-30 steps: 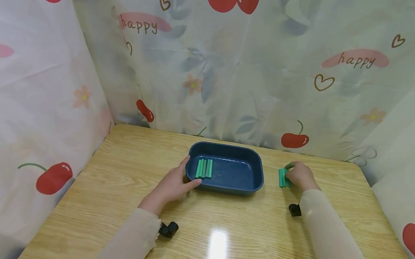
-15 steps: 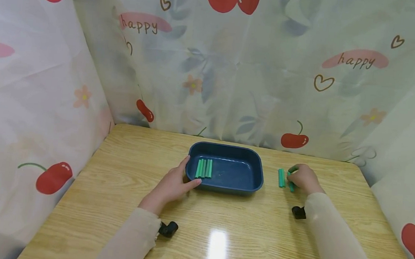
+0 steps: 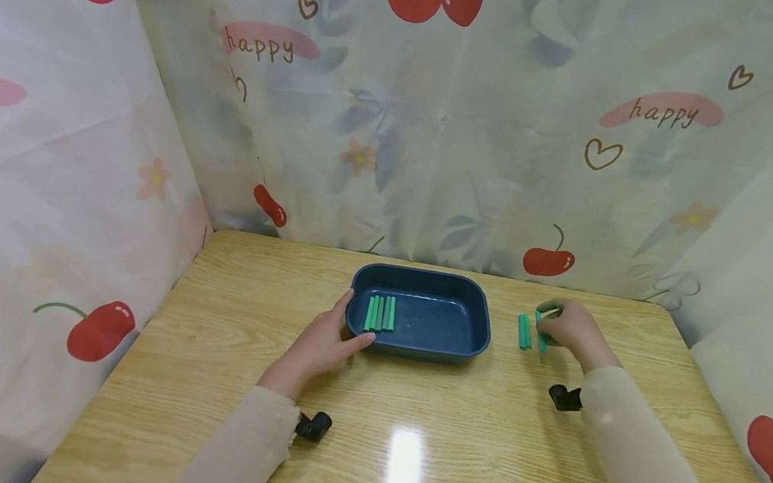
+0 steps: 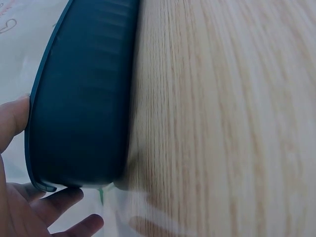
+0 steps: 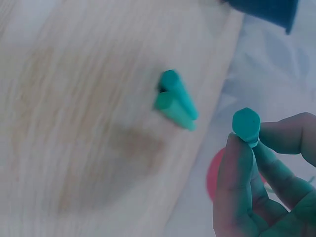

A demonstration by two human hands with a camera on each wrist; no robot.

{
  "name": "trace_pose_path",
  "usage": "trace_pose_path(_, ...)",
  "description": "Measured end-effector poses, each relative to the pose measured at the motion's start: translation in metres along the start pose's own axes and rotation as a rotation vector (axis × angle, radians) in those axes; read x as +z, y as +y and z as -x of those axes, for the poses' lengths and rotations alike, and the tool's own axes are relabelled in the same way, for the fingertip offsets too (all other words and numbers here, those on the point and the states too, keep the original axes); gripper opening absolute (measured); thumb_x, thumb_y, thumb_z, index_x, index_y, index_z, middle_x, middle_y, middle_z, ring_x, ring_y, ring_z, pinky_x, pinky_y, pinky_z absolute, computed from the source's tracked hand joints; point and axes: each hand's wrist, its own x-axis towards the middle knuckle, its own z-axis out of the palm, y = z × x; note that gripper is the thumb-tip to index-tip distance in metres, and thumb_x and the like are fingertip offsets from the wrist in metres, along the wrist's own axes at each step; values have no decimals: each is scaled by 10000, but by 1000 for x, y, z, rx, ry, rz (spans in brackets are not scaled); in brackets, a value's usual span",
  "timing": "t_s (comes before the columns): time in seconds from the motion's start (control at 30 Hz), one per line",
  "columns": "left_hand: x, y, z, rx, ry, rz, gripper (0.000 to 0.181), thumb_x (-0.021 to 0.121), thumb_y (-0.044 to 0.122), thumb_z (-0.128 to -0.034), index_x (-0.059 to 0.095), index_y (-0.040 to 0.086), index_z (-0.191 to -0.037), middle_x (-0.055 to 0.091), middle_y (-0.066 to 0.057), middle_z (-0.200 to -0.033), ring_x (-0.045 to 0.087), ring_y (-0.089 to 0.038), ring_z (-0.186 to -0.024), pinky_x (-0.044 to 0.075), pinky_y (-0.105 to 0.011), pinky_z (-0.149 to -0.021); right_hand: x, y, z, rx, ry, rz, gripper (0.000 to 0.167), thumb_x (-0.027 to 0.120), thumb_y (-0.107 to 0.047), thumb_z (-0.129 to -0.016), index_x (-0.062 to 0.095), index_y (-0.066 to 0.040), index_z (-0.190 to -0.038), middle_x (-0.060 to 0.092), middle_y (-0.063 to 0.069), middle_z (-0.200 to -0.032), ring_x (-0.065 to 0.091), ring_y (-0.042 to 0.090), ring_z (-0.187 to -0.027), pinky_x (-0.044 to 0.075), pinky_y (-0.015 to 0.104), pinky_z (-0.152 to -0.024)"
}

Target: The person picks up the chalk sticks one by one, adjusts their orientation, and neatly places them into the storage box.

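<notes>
Green stick [image 3: 541,344], pinched in the fingertips of the right hand [image 3: 572,329], to the right of a dark blue tray [image 3: 431,357] and well apart from it. Seen so in the head view, with the right forearm reaching far and leftward from the near right, wrist bent a little, fingers curved inward over the stick. Just left of that grasp, two loose green sticks [image 3: 524,332] side by side on the wooden table [image 3: 211,349]. Inside the tray, at its left end, a row of green sticks [image 3: 380,314], lying parallel and pointing near to far. At the tray's near left corner, the left hand [image 3: 324,345], gripping it: thumb along the near rim, fingers at the left end, forearm angled up from the near left.

In the left wrist view, the outside of the tray's near wall, with thumb at the rim and fingertips at the left end, some partly hidden behind the lip.

In the right wrist view, the held stick nearly end-on, gripped from opposite sides by the digits, lower fingers bent. Cannot tell whether it touches the table. To the left, the two loose sticks, angled slightly to each other; farther left, part of the tray.
</notes>
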Motion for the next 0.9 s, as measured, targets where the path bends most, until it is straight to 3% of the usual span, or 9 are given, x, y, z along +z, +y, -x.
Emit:
trace_pose_path(0.4,0,0,0,39,9,4,971,683,525,-914,110,200,-1627,331,-152,-1597,340,-362,-1445,317,-567,-1137,-3,-27,16,-78,45,-107,480,596,-94,-942,494,77,-1379,610,217,-1119,676,204,-832,585,428,-827)
trace_pose_path(0.6,-1,1,0,33,10,5,975,685,530,-910,108,209,-1628,329,-148,-1598,338,-359,-1447,315,-566,-1139,-2,-46,23,-119,69,-143,498,595,-84,-939,489,73,-1399,563,257,-1193,695,241,-851,594,359,-788)
trace_pose_path(0.9,0,0,0,20,12,-3,974,685,537,-908,110,221,-1628,328,-145,-1600,334,-362,-1448,314,-572,-1138,5,-76,32,-192,94,-197,494,625,-114,-957,491,22,-1413,555,236,-1208,670,258,-891,589,409,-822)
